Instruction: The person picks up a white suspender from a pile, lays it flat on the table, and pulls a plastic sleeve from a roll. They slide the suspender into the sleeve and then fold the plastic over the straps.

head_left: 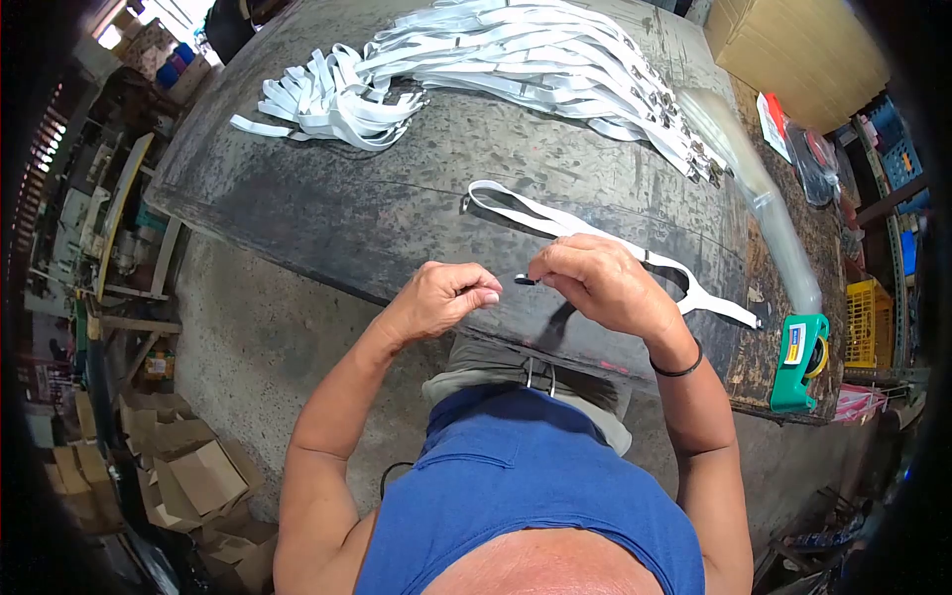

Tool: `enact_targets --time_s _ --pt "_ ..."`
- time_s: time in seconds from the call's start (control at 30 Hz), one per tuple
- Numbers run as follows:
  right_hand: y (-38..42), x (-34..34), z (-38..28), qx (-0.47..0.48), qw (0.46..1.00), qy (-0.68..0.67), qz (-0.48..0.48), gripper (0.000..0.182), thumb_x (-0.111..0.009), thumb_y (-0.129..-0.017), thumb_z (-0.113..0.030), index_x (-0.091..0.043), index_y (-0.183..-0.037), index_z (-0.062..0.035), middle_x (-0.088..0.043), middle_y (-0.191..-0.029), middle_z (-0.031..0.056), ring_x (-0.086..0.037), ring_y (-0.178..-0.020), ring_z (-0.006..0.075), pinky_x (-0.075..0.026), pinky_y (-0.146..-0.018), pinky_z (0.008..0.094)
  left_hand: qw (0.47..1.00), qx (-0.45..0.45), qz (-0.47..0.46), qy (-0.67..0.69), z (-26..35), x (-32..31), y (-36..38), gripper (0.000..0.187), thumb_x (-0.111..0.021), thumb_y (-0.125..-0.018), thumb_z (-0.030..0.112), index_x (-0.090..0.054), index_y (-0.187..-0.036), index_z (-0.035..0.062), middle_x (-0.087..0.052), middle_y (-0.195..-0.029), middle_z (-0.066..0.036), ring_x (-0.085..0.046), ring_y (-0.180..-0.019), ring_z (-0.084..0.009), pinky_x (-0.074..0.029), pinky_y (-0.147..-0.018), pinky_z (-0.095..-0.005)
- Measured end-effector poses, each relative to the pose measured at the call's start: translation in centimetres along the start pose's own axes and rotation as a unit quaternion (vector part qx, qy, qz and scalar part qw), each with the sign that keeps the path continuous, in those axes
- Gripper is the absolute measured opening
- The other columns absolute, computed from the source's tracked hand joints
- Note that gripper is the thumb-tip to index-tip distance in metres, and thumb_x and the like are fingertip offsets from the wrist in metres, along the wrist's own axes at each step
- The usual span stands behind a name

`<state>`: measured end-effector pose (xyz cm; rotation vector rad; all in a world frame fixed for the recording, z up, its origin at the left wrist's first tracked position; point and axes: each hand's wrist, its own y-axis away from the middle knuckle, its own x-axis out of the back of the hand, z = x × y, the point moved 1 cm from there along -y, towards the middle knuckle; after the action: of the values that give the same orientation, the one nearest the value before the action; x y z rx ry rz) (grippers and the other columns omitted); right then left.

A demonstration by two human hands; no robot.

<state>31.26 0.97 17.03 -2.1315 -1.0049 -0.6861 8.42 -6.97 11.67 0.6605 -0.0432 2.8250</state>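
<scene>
A white strap (pixel 535 216) with dark clips lies on the dark worn table (pixel 327 208), one end looped and the other forked. My right hand (pixel 600 283) is over its middle part, fingers pinched on a small black piece (pixel 525 280) that sticks out to the left. To the left of that piece, near the table's front edge, my left hand (pixel 448 299) is closed with thumb and fingertips together; what it holds, if anything, is too small to make out. A large pile of white straps (pixel 526 59) with metal clips lies across the far side.
A green tape dispenser (pixel 798 362) stands at the table's right corner, beside a long clear plastic bundle (pixel 778 233). A cardboard box (pixel 803 55) is at the back right. Cardboard pieces (pixel 203 481) lie on the floor at left; a yellow crate (pixel 868 322) is at right.
</scene>
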Motion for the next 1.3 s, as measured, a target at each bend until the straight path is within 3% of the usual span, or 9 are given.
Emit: enact_targets --time_s 0.07,0.23,0.53,0.8,0.87,0.9,0.97,1.1,1.3 --pt "-0.2 0.0 0.1 -0.005 0.998 -0.015 -0.062 0.012 -0.064 -0.083 -0.003 -0.065 -0.095 -0.0027 -0.067 -0.087 0.0131 -0.065 -0.088 0.0334 -0.051 -0.076 0.0416 1.000 0.004 -0.018 -0.010 -0.3 0.0 0.0 0.014 -0.067 -0.091 0.010 -0.070 -0.100 -0.0011 -0.071 -0.081 -0.005 -0.065 -0.075 -0.0090 -0.054 -0.070 -0.0251" --pt "0.0 -0.2 0.6 -0.033 0.989 -0.090 -0.113 0.014 -0.064 -0.083 -0.004 -0.065 -0.097 -0.0038 -0.068 -0.089 0.0131 -0.065 -0.088 0.0337 -0.051 -0.076 0.0414 0.964 0.113 -0.134 0.200 -0.9 0.1 0.0 0.016 -0.066 -0.092 0.012 -0.069 -0.103 0.0005 -0.072 -0.092 -0.005 -0.064 -0.076 -0.0102 -0.053 -0.071 -0.0257" --pt "-0.4 0.1 0.1 -0.051 0.988 -0.082 -0.124 0.019 -0.067 -0.081 -0.006 -0.063 -0.100 -0.0048 -0.068 -0.089 0.0144 -0.065 -0.086 0.0342 -0.050 -0.073 0.0423 0.948 0.152 -0.173 0.219 0.4 -0.1 -0.5 0.026 -0.066 -0.091 0.015 -0.067 -0.114 0.0027 -0.073 -0.097 -0.005 -0.065 -0.076 -0.0089 -0.051 -0.066 -0.0237" --pt "-0.5 0.1 0.3 -0.083 0.983 -0.094 -0.133 0.022 -0.069 -0.080 -0.006 -0.058 -0.099 -0.0045 -0.066 -0.086 0.0155 -0.065 -0.084 0.0357 -0.048 -0.070 0.0422 0.951 0.127 -0.189 0.209 0.6 -0.7 -1.0 0.031 -0.064 -0.094 0.023 -0.065 -0.117 0.0015 -0.072 -0.098 -0.004 -0.064 -0.077 -0.0095 -0.052 -0.065 -0.0264" --pt "-0.7 0.4 0.1 -0.073 0.985 -0.095 -0.126 0.025 -0.073 -0.081 -0.005 -0.061 -0.102 -0.0045 -0.065 -0.089 0.0104 -0.063 -0.082 0.0265 -0.049 -0.070 0.0361 0.951 0.132 -0.177 0.214 0.6 -0.6 -1.2 0.031 -0.063 -0.094 0.023 -0.065 -0.116 0.0016 -0.072 -0.098 -0.004 -0.064 -0.078 -0.0095 -0.052 -0.065 -0.0265" --pt "-0.7 0.6 0.0 -0.072 0.985 -0.094 -0.126 0.025 -0.073 -0.081 -0.005 -0.061 -0.102 -0.0045 -0.065 -0.089 0.0104 -0.063 -0.082 0.0265 -0.049 -0.070 0.0361 0.953 0.133 -0.177 0.206 0.6 -0.6 -1.3 0.030 -0.064 -0.094 0.023 -0.066 -0.115 0.0027 -0.072 -0.098 -0.005 -0.064 -0.077 -0.0093 -0.051 -0.065 -0.0253" --pt "-0.8 1.0 -0.3 -0.069 0.988 -0.068 -0.120 0.021 -0.067 -0.079 -0.003 -0.058 -0.099 -0.0030 -0.062 -0.092 0.0141 -0.061 -0.091 0.0327 -0.047 -0.077 0.0413 0.955 0.134 -0.176 0.199 0.5 -0.4 -1.4 0.028 -0.064 -0.094 0.023 -0.066 -0.114 0.0039 -0.072 -0.098 -0.005 -0.065 -0.077 -0.0091 -0.051 -0.065 -0.0241" --pt "-0.9 1.1 -0.4 -0.098 0.982 -0.095 -0.132 0.021 -0.065 -0.079 -0.002 -0.057 -0.098 -0.0032 -0.060 -0.091 0.0137 -0.059 -0.091 0.0329 -0.047 -0.079 0.0414 0.953 0.137 -0.176 0.205 0.7 -0.3 -1.3 0.026 -0.065 -0.093 0.023 -0.067 -0.110 0.0038 -0.073 -0.097 -0.005 -0.065 -0.077 -0.0097 -0.051 -0.064 -0.0248" --pt "-1.2 0.6 -0.3 -0.061 0.987 -0.081 -0.122 0.024 -0.065 -0.078 -0.001 -0.056 -0.099 -0.0037 -0.056 -0.094 0.0139 -0.057 -0.094 0.0339 -0.046 -0.079 0.0417 0.955 0.130 -0.207 0.167 1.0 -0.4 -2.0 0.027 -0.064 -0.093 0.024 -0.067 -0.110 0.0024 -0.073 -0.094 -0.004 -0.065 -0.079 -0.0100 -0.051 -0.065 -0.0265"
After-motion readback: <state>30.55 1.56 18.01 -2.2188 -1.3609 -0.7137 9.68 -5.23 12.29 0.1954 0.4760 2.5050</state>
